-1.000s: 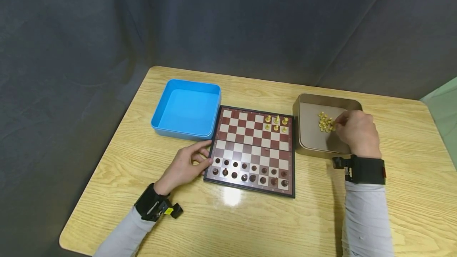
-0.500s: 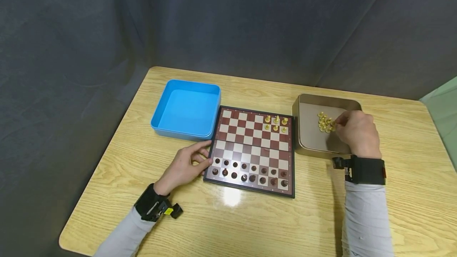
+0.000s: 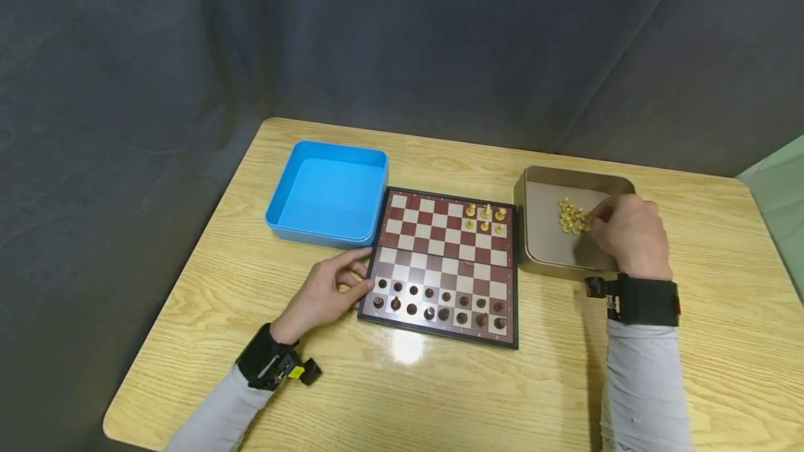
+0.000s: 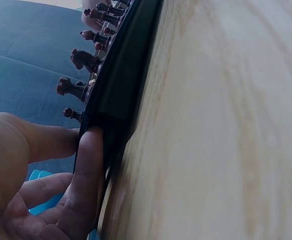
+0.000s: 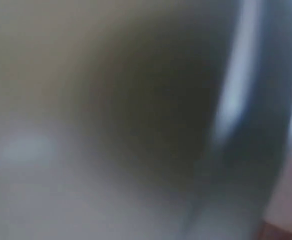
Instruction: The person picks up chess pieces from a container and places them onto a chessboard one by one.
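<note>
A folding chessboard (image 3: 433, 261) lies on the table. Dark red chess pieces, such as a rook (image 4: 73, 89), fill its two near rows; several yellow pieces (image 3: 486, 212) stand at its far right corner. My left hand (image 3: 323, 291) holds the board's left edge, the thumb and a finger (image 4: 88, 170) at its black side. Inside the gold-coloured tin (image 3: 553, 253), my right hand (image 3: 631, 232) pinches a yellow chess piece (image 3: 587, 224) at the edge of a small heap of yellow pieces (image 3: 568, 215). Its fingertips are partly hidden. The right wrist view is blurred.
A blue box (image 3: 329, 194) without a lid sits at the board's far left corner, close against it. The tin stands right beside the board's right edge. The wooden table (image 3: 440, 396) ends at a dark curtain (image 3: 402, 40) behind.
</note>
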`<state>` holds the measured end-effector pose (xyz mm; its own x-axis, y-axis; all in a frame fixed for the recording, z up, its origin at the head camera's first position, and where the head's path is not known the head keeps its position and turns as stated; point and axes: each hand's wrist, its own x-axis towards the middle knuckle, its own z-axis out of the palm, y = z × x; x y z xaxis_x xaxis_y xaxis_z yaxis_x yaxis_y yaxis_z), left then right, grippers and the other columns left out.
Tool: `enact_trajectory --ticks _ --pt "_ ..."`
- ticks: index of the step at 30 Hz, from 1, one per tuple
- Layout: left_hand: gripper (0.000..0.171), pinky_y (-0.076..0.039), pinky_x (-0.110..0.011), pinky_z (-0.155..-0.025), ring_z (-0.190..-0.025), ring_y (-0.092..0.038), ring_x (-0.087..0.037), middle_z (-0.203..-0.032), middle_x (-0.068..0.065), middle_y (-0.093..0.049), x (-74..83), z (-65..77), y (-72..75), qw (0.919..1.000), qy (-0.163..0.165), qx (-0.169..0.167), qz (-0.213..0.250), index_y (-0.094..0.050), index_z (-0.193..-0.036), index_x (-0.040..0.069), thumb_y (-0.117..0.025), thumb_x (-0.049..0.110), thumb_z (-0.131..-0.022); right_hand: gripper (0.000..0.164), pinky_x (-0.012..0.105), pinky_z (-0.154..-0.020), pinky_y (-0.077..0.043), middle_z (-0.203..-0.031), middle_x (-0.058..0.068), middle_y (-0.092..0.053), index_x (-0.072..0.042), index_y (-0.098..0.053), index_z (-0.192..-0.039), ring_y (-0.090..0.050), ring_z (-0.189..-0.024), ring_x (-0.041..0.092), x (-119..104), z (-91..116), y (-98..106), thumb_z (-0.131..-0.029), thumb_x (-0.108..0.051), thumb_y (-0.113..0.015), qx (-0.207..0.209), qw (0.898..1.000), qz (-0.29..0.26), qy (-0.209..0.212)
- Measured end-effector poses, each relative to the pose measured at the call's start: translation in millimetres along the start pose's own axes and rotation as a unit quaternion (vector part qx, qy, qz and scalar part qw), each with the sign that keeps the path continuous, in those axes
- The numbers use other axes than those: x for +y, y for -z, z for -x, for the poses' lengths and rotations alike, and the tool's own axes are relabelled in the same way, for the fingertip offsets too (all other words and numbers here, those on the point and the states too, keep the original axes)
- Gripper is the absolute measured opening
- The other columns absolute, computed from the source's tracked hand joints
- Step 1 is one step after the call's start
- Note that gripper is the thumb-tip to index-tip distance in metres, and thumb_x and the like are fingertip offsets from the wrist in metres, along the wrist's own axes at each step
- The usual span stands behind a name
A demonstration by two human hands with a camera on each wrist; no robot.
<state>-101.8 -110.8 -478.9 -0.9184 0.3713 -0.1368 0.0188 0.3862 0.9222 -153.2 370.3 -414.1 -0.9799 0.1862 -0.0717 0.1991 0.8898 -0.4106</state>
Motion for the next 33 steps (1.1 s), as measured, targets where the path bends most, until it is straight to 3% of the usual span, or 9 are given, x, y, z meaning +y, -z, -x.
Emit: enact_trajectory --ticks 10,18,29,33 --pt "0.059 -0.066 -0.029 -0.065 -0.081 -0.074 -0.017 -0.111 -0.015 -0.071 -1.8 0.3 0.4 1.0 -0.002 0.001 0.001 -0.054 -0.154 0.001 -0.075 0.001 -0.098 0.016 0.03 -0.053 -0.044 -0.099 0.032 -0.074 0.008 -0.075 -0.101 -0.069 -0.084 0.047 -16 6 10 -0.094 -0.003 -0.065 0.043 0.998 -0.001 0.038" --pt "0.059 -0.065 -0.028 -0.066 -0.082 -0.074 -0.018 -0.111 -0.015 -0.072 -1.6 0.2 1.0 1.0 -0.004 0.002 -0.003 -0.054 -0.153 0.0 -0.075 0.002 -0.098 0.015 0.027 -0.049 -0.04 -0.094 0.031 -0.075 0.009 -0.077 -0.1 -0.063 -0.07 0.033 -37 14 14 -0.097 0.0 -0.066 0.099 0.992 -0.02 0.082" --pt "0.059 -0.066 -0.029 -0.065 -0.082 -0.075 -0.017 -0.111 -0.015 -0.072 -0.5 -0.6 0.9 1.0 -0.002 0.001 -0.004 -0.054 -0.154 0.0 -0.075 0.002 -0.098 0.009 0.012 -0.049 -0.031 -0.086 0.026 -0.074 0.007 -0.079 -0.097 -0.062 -0.069 0.03 -69 19 14 -0.096 0.002 -0.072 0.152 0.972 -0.046 0.172" --pt "0.059 -0.066 -0.03 -0.065 -0.082 -0.074 -0.017 -0.112 -0.015 -0.072 0.1 -0.7 0.6 1.0 -0.002 -0.001 0.002 -0.054 -0.154 0.001 -0.075 0.002 -0.098 0.008 0.011 -0.048 -0.03 -0.087 0.025 -0.075 0.006 -0.079 -0.098 -0.06 -0.064 0.027 -80 20 13 -0.095 0.002 -0.073 0.162 0.968 -0.053 0.183"
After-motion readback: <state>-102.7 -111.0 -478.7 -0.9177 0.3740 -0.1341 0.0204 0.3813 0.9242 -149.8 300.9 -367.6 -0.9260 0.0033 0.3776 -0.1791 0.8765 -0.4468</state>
